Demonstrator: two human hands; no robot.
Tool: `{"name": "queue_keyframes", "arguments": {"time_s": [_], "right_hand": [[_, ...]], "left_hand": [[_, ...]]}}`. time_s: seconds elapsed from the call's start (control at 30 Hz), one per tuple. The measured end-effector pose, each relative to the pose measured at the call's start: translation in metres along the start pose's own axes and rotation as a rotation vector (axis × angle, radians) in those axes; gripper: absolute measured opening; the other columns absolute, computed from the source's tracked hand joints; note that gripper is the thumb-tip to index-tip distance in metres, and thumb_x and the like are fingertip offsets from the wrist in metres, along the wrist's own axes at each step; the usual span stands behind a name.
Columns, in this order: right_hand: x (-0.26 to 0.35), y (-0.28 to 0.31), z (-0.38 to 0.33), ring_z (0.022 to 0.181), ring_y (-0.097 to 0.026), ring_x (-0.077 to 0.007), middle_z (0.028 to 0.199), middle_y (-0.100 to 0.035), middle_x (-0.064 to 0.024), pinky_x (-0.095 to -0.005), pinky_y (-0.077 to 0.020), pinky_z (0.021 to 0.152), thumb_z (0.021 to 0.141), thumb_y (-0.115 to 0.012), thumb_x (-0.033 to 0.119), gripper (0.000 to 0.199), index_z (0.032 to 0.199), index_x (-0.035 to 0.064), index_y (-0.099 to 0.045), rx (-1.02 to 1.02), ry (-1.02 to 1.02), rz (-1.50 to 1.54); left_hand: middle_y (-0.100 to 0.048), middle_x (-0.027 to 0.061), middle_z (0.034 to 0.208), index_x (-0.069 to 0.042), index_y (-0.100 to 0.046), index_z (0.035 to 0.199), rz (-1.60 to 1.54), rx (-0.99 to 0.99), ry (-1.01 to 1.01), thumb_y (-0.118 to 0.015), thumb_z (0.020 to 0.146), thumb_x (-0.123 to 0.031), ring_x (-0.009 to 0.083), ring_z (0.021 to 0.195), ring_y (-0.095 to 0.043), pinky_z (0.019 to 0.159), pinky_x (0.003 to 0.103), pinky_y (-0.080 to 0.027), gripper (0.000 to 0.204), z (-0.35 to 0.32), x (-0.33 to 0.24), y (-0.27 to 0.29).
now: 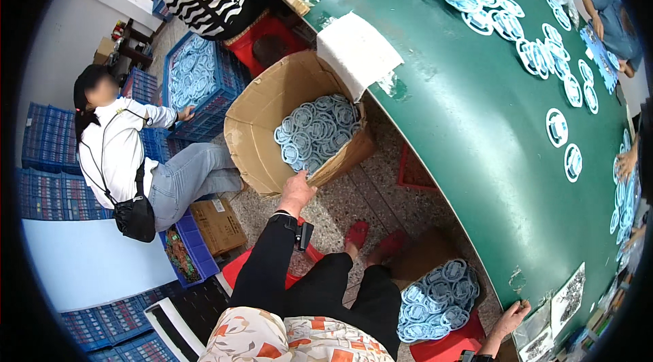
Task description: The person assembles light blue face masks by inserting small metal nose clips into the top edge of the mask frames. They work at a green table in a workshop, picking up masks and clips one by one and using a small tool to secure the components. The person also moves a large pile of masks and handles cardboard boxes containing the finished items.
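Head view, nearest first: your right hand (pixel 511 318) rests at the edge of the green table (pixel 469 178), fingers curled; whether it grips that edge, you cannot tell from here. Left of it, beside your thigh, sits a heap of light-blue plastic rings (pixel 439 301). Your left hand (pixel 297 192) pinches the near rim of an open cardboard carton (pixel 258 117), and more light-blue ringed pieces (pixel 316 127) lie piled inside. Just beyond, a white sheet (pixel 357 52) covers the table's corner next to the carton. Left of the carton, a co-worker in a white top (pixel 122 141) touches a filled blue crate (pixel 228 83). Farther off, loose rings (pixel 507 22) lie scattered across the tabletop.
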State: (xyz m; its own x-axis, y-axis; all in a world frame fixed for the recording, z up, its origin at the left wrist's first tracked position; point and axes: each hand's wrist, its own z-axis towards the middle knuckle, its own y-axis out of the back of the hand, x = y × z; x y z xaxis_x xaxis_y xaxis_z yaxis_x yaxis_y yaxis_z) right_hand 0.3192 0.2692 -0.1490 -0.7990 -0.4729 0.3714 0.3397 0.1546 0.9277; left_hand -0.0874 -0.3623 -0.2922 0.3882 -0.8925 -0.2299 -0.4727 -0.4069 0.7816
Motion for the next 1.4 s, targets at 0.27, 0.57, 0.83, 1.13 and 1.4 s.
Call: {"name": "queue_keyframes", "arguments": {"time_s": [0.27,0.57,0.83,1.13,1.4], "right_hand": [[0.009,0.001,0.017,0.092,-0.054,-0.0243,0.102,-0.055,-0.0122,-0.0363,-0.0457,0.087,0.105,-0.052,0.024,0.025,0.118,0.0017,-0.052,-0.045,-0.006,-0.190],[-0.018,-0.010,0.046,0.093,-0.059,-0.0305,0.106,-0.059,-0.0182,-0.0400,-0.0483,0.084,0.104,-0.056,0.031,0.037,0.121,-0.0009,-0.052,0.059,0.170,-0.085],[-0.033,-0.037,0.046,0.081,-0.058,-0.0168,0.097,-0.062,-0.0084,-0.0319,-0.0491,0.076,0.103,-0.060,0.035,0.037,0.122,0.0046,-0.053,0.142,0.197,0.248],[-0.045,-0.041,0.050,0.083,-0.061,-0.0224,0.099,-0.066,-0.0138,-0.0352,-0.0493,0.078,0.103,-0.058,0.040,0.048,0.131,0.0001,-0.054,0.145,0.209,0.279],[-0.096,0.087,-0.197,0.099,-0.059,-0.0169,0.106,-0.064,-0.0083,-0.0308,-0.0483,0.092,0.101,-0.058,0.009,0.020,0.117,-0.0028,-0.060,0.322,0.450,0.367]], "left_hand": [[-0.074,0.0182,0.098,-0.016,-0.076,0.113,0.221,-0.013,-0.166,-0.063,0.094,-0.039,0.0383,0.096,-0.071,0.086,0.051,-0.056,0.032,-0.012,0.105,-0.015],[-0.074,0.0183,0.089,-0.013,-0.078,0.100,0.177,-0.150,-0.186,-0.059,0.094,-0.039,0.0382,0.085,-0.072,0.078,0.051,-0.057,0.033,-0.151,0.179,-0.061],[-0.074,0.0184,0.089,-0.014,-0.077,0.106,0.195,-0.068,-0.108,-0.059,0.095,-0.037,0.0382,0.087,-0.072,0.080,0.052,-0.057,0.032,-0.297,0.249,-0.124],[-0.074,0.0195,0.094,-0.009,-0.076,0.102,0.139,0.034,-0.055,-0.060,0.094,-0.038,0.0399,0.091,-0.072,0.083,0.055,-0.056,0.034,-0.389,0.284,-0.171],[-0.074,0.0229,0.095,-0.007,-0.080,0.092,0.043,-0.025,-0.132,-0.055,0.090,-0.019,0.0391,0.094,-0.073,0.083,0.053,-0.057,0.027,-0.412,0.240,-0.239]]}}
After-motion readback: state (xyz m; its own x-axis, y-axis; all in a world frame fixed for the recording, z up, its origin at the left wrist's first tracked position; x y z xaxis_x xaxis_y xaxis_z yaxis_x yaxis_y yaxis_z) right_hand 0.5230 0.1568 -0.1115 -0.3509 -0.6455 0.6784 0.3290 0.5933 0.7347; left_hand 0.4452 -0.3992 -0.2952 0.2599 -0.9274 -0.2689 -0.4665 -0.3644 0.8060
